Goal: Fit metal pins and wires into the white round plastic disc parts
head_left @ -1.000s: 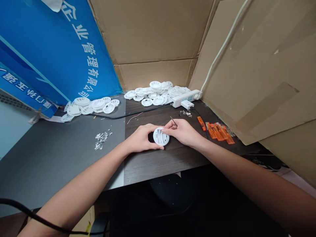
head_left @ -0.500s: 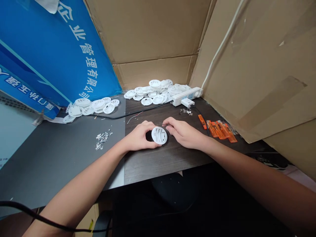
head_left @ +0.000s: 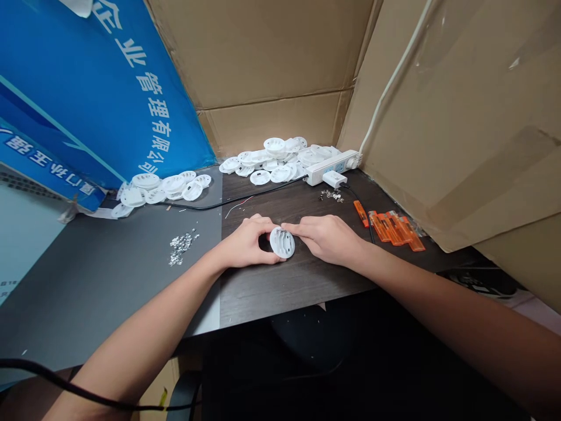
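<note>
My left hand [head_left: 250,241] grips a round white plastic housing [head_left: 283,243] between thumb and fingers, above the dark wood tabletop. The housing is tilted toward me, so its ribbed, slotted inside shows. My right hand [head_left: 329,238] is closed, its index fingertip at the housing's upper right edge. Whatever those fingers pinch is hidden or too small to name. A thin red-and-white wire [head_left: 239,206] lies on the table beyond my hands. To the left, small shiny metal pieces [head_left: 180,248] form a loose heap.
White housings pile up at the back [head_left: 276,159] and back left [head_left: 164,188]. A power strip [head_left: 332,168] with a white adapter [head_left: 334,179] sits back right, near small metal clips [head_left: 332,195] and orange lighters [head_left: 394,227]. A black cable [head_left: 228,203] crosses the table. Cardboard walls [head_left: 280,123] enclose the back.
My right hand has moved slightly left, bringing its fingertips from beside the housing onto its upper edge. The thin piece seen earlier at those fingertips no longer shows. My left hand keeps its hold.
</note>
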`<state>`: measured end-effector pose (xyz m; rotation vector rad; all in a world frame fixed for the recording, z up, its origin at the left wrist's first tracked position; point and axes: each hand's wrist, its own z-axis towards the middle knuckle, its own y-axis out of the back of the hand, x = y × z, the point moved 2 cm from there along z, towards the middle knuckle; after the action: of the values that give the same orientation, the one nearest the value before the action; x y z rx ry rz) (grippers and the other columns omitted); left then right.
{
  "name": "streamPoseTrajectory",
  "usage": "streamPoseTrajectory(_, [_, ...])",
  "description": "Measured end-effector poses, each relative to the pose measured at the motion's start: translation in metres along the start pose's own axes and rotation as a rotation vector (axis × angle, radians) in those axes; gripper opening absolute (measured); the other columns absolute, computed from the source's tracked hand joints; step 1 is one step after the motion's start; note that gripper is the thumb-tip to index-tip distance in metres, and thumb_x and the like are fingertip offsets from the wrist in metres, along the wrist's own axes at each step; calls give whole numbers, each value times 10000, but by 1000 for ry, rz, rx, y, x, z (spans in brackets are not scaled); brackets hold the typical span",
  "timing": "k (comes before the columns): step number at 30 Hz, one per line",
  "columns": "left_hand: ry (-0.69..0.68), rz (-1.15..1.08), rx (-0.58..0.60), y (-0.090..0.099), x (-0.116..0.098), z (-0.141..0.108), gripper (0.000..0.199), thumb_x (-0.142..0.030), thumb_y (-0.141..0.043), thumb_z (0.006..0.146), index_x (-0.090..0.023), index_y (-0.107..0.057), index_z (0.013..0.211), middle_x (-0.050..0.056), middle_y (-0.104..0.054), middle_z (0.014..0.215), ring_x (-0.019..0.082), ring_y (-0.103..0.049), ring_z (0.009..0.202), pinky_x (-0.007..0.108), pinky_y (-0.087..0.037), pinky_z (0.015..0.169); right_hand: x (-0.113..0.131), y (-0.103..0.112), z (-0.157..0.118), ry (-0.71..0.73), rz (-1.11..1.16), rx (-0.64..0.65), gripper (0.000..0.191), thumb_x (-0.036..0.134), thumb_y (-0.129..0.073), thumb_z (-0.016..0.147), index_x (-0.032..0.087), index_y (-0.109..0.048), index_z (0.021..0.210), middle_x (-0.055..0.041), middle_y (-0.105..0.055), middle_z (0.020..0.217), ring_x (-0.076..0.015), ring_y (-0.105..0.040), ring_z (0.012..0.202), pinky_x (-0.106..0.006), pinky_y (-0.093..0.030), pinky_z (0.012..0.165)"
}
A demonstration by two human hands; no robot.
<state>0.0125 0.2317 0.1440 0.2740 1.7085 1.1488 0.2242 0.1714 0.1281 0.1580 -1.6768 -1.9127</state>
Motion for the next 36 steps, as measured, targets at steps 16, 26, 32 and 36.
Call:
streamPoseTrajectory(16, [-1, -25, -7, -1, 0, -1, 333, -449, -821, 747, -214, -770, 977, 3, -627, 852, 157, -514, 908, 273, -342, 855, 13, -2, 3, -12, -106, 47, 483, 224, -485, 982, 275, -648, 1434, -50, -730, 980, -194, -634, 783, -333, -270, 597])
streamPoseTrajectory(26, [-2, -158, 16, 2, 2, 0, 326, -446, -785, 759, -142, -675, 801, 0, -612, 800, 131, -508, 835, 271, -364, 834, 6, -5, 4, -117, 377, -159, 310, 249, -583, 965, 272, -797, 1188, -27, -753, 959, -154, -666, 820, -282, -443, 723])
streamPoseTrajectory(32, [-18, -151, 10, 1, 4, 0, 327, -445, -785, 758, -142, -668, 792, 3, -617, 798, 130, -519, 831, 273, -372, 844, 9, -1, 6, -107, 342, -98, 355, 207, -583, 957, 339, -778, 1224, -13, -745, 940, -153, -658, 825, -278, -431, 720])
streamPoseTrajectory(36, [-18, -136, 7, 0, 5, 1, 340, -460, -781, 762, -140, -669, 788, 11, -623, 796, 133, -526, 829, 275, -376, 835, 13, 3, 6, -146, 343, -62, 360, 219, -577, 967, 350, -769, 1241, -19, -743, 952, -155, -646, 814, -278, -420, 711])
